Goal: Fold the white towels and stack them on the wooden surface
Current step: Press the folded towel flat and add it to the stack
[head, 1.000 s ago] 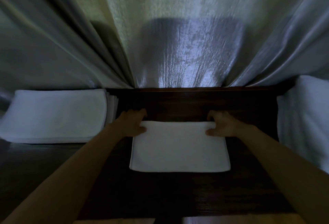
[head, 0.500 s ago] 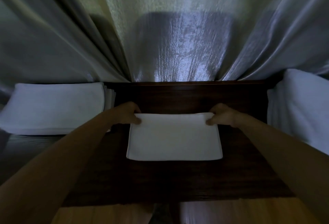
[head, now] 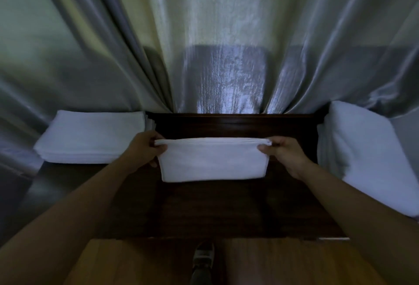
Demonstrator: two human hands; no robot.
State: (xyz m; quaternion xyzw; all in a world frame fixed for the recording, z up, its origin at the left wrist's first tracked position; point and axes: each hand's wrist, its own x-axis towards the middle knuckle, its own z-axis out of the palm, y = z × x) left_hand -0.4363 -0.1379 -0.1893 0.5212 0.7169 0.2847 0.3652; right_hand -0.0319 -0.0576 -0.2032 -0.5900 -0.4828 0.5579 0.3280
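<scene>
A dark wooden surface [head: 226, 207] carries a stack of folded white towels [head: 90, 139] at far left and a white towel pile [head: 362, 160] right.

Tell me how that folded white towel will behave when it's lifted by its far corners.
The folded towel is probably floppy: pinched by the left hand and right hand, its far edge rises while the near edge hangs. It looks light. The layers may slip apart, since only the corners are pinched.

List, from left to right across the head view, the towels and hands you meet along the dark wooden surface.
Stack of folded towels → left hand → folded towel held between the hands → right hand → heap of white towels.
</scene>
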